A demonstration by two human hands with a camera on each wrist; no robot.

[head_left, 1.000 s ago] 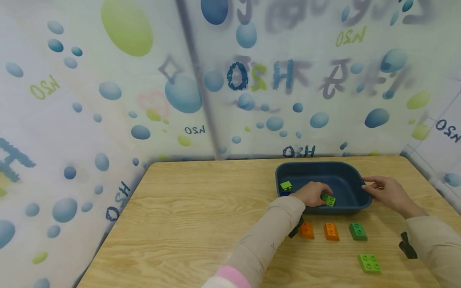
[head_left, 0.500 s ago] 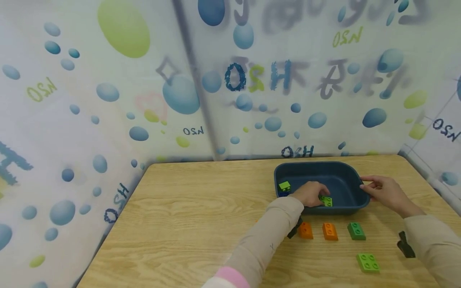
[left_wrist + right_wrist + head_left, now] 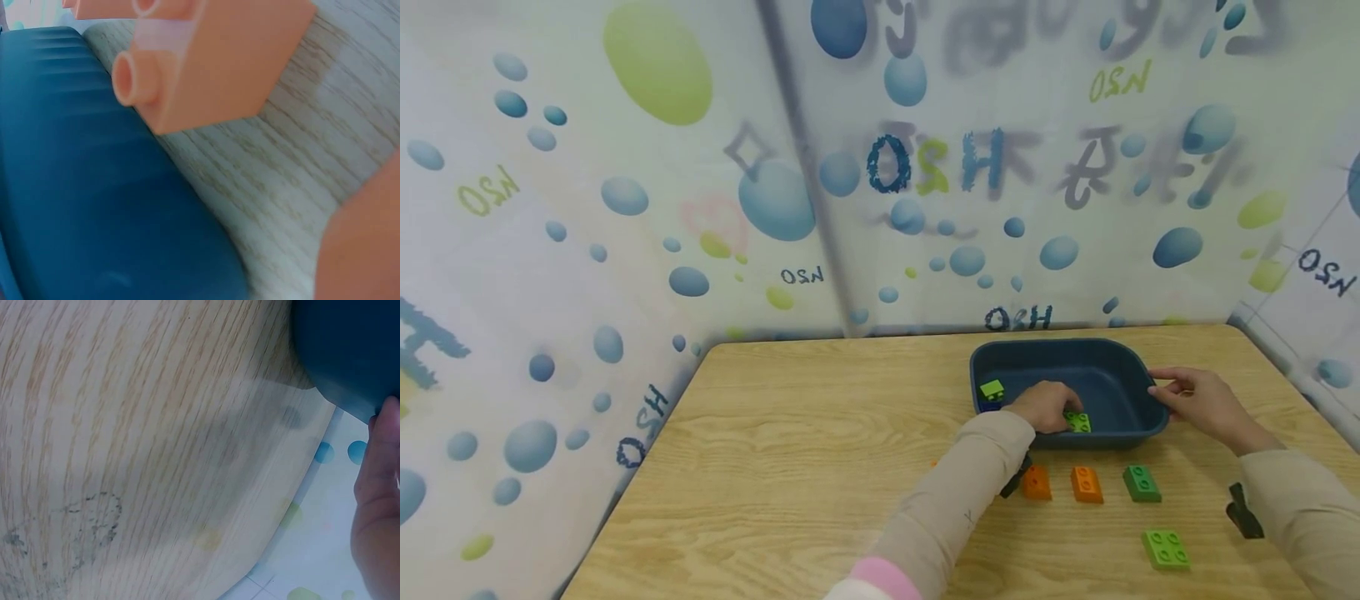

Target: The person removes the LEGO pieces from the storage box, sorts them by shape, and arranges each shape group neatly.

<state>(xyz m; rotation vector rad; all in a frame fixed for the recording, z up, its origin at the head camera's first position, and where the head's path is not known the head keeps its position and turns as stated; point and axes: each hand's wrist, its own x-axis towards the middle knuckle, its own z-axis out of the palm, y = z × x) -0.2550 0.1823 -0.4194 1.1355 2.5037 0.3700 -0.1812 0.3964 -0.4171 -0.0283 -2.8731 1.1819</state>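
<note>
A dark blue plastic bin (image 3: pixel 1097 387) stands near the back right of the table. My left hand (image 3: pixel 1047 407) reaches over its near edge, fingers curled down at a lime-green toy brick (image 3: pixel 1079 422) low inside; the fingers hide part of this brick. Another lime-green brick (image 3: pixel 992 389) sits at the bin's left end, above a dark blue brick (image 3: pixel 990 406). At the opposite end, my right hand (image 3: pixel 1206 404) pinches the rim between thumb and fingers. The right wrist view shows those fingertips (image 3: pixel 390 415) against the bin's outer wall.
In front of the bin lie an orange brick (image 3: pixel 1037 483), a second orange brick (image 3: pixel 1086 484) and a green brick (image 3: pixel 1142 483). Closer to me is a lime-green four-stud brick (image 3: pixel 1166 549). A patterned wall (image 3: pixel 910 275) stands behind the table (image 3: pixel 790 450).
The lime-green brick under my left hand has shifted slightly left and lies more level, with less of it showing. My right hand stays on the bin's rim. The head view has moved slightly.
</note>
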